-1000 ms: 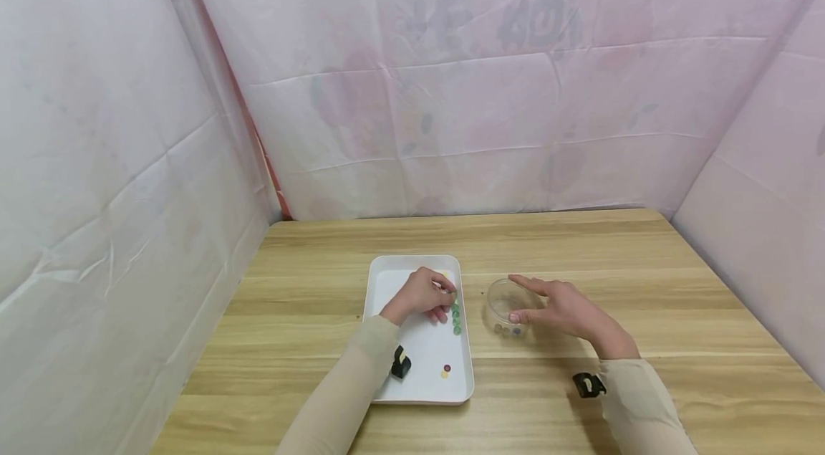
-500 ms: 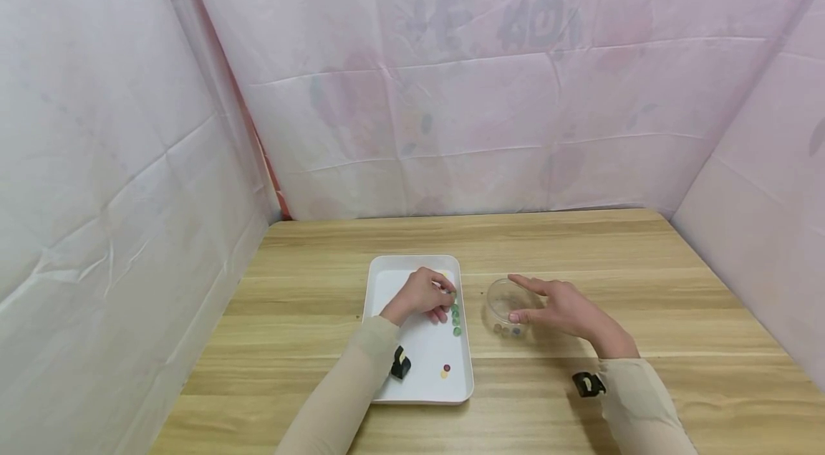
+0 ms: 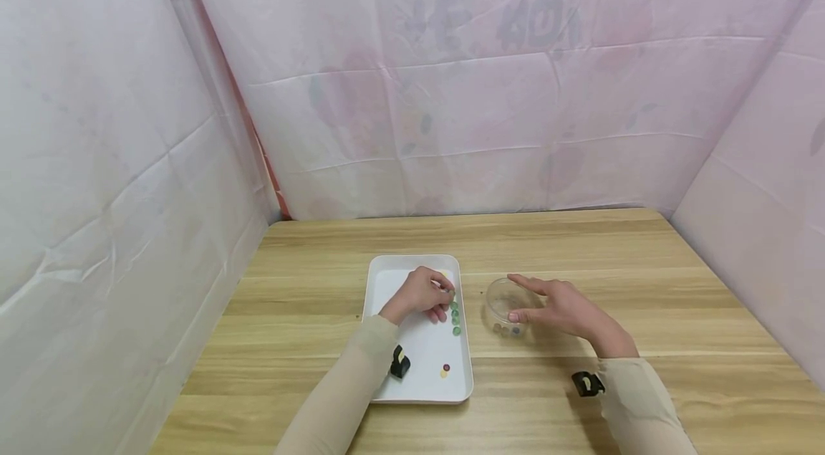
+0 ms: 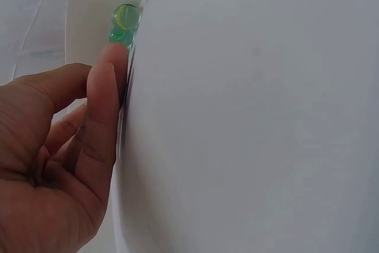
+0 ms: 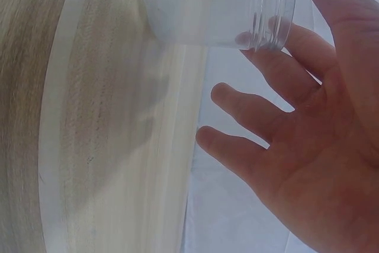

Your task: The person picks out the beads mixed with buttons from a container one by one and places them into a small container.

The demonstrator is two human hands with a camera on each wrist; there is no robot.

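Note:
My left hand (image 3: 422, 291) is over the right side of a white tray (image 3: 422, 390), its thumb and index finger pinching a small green marble at the far end of a row of green marbles (image 3: 455, 321). The fingertips mostly hide that marble. In the left wrist view, a glassy green marble (image 4: 120, 35) shows right at the fingertips, with others beyond it along the tray wall. My right hand (image 3: 559, 308) grips the rim of a clear plastic jar (image 5: 207, 10) between thumb and index finger, the other fingers spread. Several small marbles (image 3: 505, 330) show low in the jar.
A small dark red piece (image 3: 447, 367) and a yellow one (image 3: 443, 374) lie in the tray's near right part. Another bit of yellow (image 3: 445, 274) shows beyond the left hand. Tray and jar stand on a wooden table (image 3: 309, 276) with pale sheets hanging around it.

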